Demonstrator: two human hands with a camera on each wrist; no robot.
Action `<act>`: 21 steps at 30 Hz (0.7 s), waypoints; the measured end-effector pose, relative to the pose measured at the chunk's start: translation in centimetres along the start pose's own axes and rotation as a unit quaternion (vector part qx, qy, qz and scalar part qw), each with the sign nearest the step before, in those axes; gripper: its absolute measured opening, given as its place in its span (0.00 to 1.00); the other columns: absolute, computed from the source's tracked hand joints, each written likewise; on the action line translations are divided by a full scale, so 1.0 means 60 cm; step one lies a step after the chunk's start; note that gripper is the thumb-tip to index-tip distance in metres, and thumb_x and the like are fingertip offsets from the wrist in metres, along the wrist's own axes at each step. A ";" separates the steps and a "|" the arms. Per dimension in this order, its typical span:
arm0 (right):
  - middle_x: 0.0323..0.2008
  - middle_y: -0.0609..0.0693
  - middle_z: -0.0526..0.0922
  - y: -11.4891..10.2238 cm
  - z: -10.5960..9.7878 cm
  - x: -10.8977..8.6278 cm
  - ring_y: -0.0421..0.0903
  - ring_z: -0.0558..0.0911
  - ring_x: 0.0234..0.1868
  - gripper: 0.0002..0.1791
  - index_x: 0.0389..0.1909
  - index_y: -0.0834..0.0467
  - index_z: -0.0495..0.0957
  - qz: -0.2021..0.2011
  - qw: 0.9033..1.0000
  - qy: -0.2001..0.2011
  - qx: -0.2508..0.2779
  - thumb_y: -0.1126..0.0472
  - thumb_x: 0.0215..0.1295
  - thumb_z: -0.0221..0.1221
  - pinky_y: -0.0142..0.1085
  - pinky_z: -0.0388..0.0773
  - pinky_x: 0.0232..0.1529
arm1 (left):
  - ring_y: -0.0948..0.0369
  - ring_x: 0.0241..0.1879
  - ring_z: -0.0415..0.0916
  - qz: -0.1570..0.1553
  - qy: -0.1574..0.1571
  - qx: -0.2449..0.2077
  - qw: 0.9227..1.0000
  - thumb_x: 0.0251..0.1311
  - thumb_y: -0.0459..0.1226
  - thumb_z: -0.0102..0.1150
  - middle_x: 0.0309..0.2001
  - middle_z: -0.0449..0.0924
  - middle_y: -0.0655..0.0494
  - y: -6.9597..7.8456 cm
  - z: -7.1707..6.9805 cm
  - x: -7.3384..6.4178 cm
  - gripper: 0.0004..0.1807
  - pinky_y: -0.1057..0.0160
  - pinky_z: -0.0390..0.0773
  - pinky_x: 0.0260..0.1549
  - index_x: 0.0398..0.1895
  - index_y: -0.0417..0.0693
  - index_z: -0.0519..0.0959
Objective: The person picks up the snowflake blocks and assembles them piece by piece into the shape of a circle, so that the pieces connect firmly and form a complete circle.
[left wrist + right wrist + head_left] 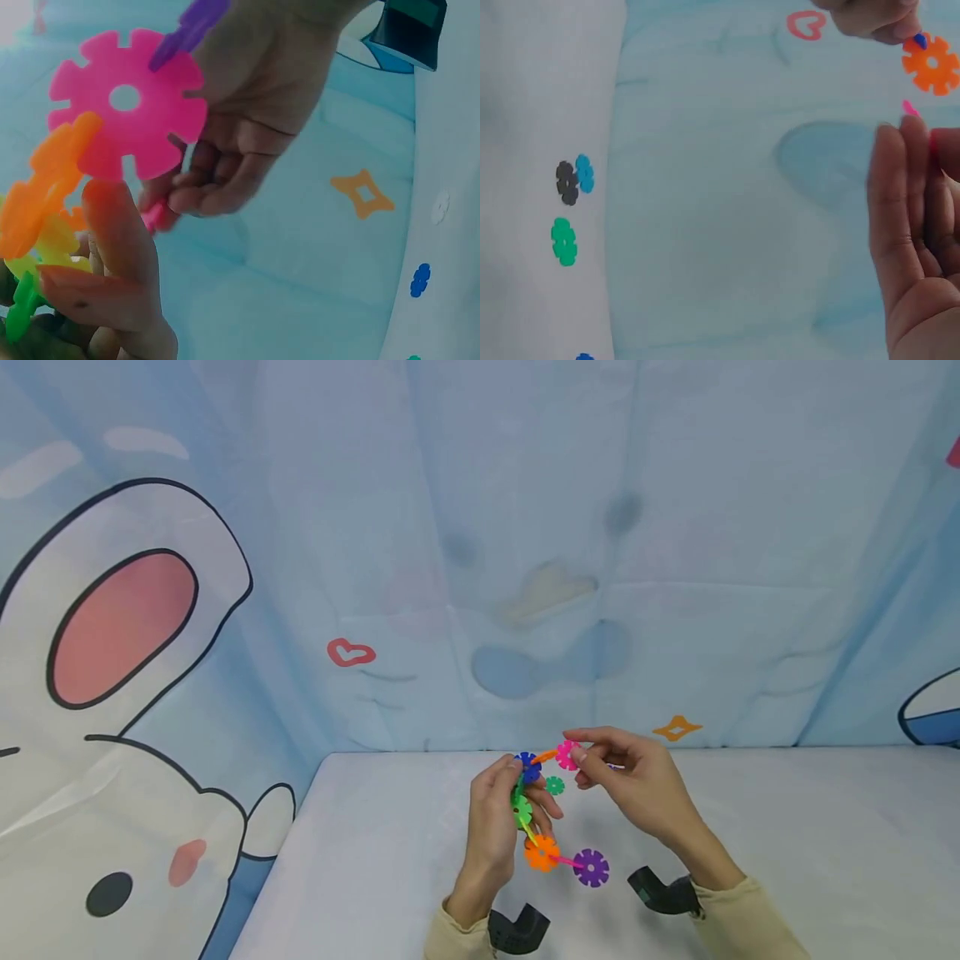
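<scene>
A chain of notched plastic snowflake discs hangs between my hands in the head view. My left hand grips it near the blue disc and the green disc. Below the palm dangle an orange disc and, joined by an edge-on pink disc, a purple disc. At the upper end, my right hand pinches the pink disc, which an edge-on orange disc links to the blue one. In the right wrist view, the right hand's fingers hide most of what they pinch.
On the white table lie loose discs: a green one behind the chain, and black and light blue ones touching each other in the right wrist view. A blue disc shows in the left wrist view. A printed curtain hangs behind the table.
</scene>
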State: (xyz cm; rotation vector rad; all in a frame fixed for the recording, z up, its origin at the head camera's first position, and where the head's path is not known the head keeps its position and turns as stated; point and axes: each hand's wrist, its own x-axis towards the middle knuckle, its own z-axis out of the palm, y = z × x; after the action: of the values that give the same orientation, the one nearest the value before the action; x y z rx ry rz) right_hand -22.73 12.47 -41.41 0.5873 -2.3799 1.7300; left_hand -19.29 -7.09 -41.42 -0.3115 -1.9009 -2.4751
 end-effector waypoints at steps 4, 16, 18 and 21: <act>0.28 0.49 0.84 -0.013 0.000 -0.004 0.43 0.88 0.31 0.12 0.56 0.59 0.86 -0.038 0.998 0.047 0.008 0.64 0.77 0.62 0.31 0.83 0.32 | 0.65 0.13 0.76 0.009 -0.002 0.006 1.000 0.84 0.41 0.37 0.18 0.79 0.56 0.002 0.003 -0.002 0.21 0.68 0.82 0.18 0.33 0.38 0.73; 0.25 0.49 0.82 -0.025 0.000 -0.009 0.44 0.84 0.28 0.11 0.53 0.61 0.86 -0.082 0.993 0.068 0.041 0.69 0.75 0.62 0.32 0.83 0.30 | 0.67 0.11 0.71 0.045 -0.016 0.048 0.998 0.84 0.38 0.38 0.24 0.69 0.15 0.003 0.005 -0.007 0.22 0.71 0.77 0.15 0.36 0.26 0.71; 0.24 0.49 0.82 -0.027 0.001 -0.010 0.44 0.84 0.27 0.11 0.53 0.60 0.86 -0.084 0.993 0.069 0.046 0.70 0.75 0.62 0.33 0.81 0.28 | 0.67 0.11 0.71 0.051 -0.024 0.057 0.997 0.84 0.38 0.38 0.23 0.70 0.17 0.004 0.006 -0.008 0.22 0.72 0.77 0.15 0.36 0.27 0.71; 0.24 0.48 0.82 -0.030 0.003 -0.012 0.44 0.84 0.26 0.10 0.51 0.60 0.87 -0.088 0.992 0.069 0.049 0.70 0.74 0.63 0.33 0.78 0.25 | 0.68 0.12 0.71 0.062 -0.035 0.072 0.995 0.86 0.39 0.37 0.22 0.71 0.20 0.005 0.006 -0.010 0.23 0.72 0.77 0.15 0.36 0.27 0.71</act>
State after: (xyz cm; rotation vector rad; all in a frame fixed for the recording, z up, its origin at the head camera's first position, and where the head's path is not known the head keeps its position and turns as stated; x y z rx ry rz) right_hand -21.37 12.00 -40.09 0.6476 -2.0923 1.7568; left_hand -18.62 -6.88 -41.13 -0.5025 -2.0052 -2.2650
